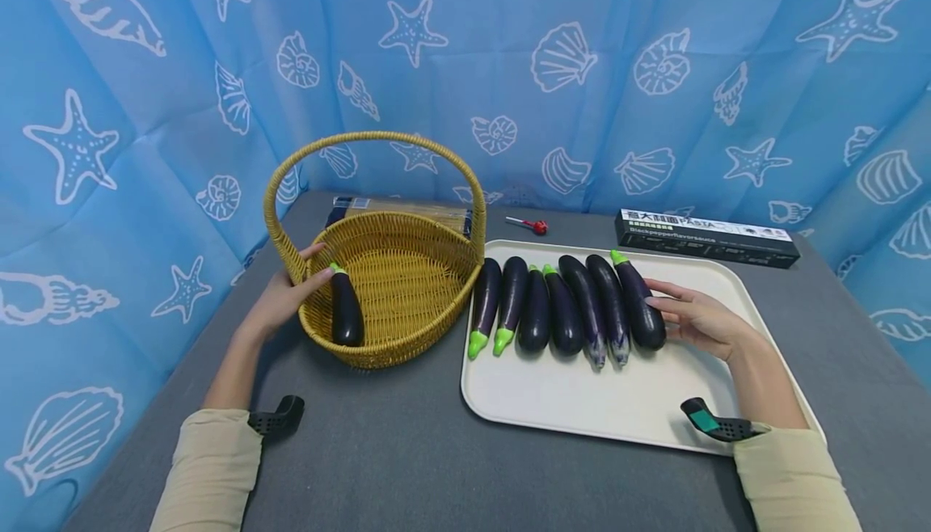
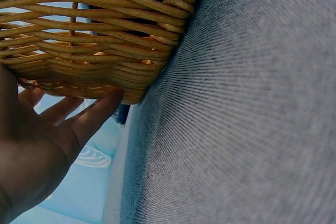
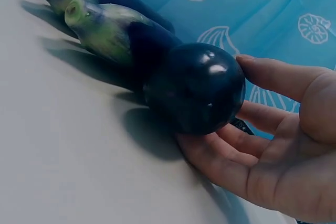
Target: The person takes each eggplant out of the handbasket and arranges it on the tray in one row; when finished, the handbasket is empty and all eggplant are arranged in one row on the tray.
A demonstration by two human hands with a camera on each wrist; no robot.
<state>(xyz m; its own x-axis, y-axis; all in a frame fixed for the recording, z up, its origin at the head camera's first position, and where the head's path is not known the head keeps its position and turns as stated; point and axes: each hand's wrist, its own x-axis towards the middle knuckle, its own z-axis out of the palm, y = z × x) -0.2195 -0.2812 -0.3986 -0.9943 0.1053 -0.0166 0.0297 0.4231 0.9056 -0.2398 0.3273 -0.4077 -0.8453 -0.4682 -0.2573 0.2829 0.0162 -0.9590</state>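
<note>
At the left side of a wicker basket (image 1: 396,356), my left hand (image 1: 281,299) grips the rim, thumb on the inner side and the other fingers along the outer wall. The left wrist view shows those fingers (image 2: 86,121) against the woven side. One eggplant (image 1: 347,311) lies inside, its green stem end near the thumb. My right hand (image 1: 704,320) holds the rightmost eggplant (image 1: 644,311) of a row on a white tray (image 1: 582,415). Seen from the right wrist, the thumb is on one side of its rounded dark end (image 3: 197,90) and fingers curl under the other.
Several more eggplants (image 1: 534,314) lie side by side left of the held one. Behind the tray are a black pasta box (image 1: 705,239) and a red lollipop (image 1: 539,227). A flat package (image 1: 356,207) lies behind the basket, whose tall handle (image 1: 378,136) arches overhead.
</note>
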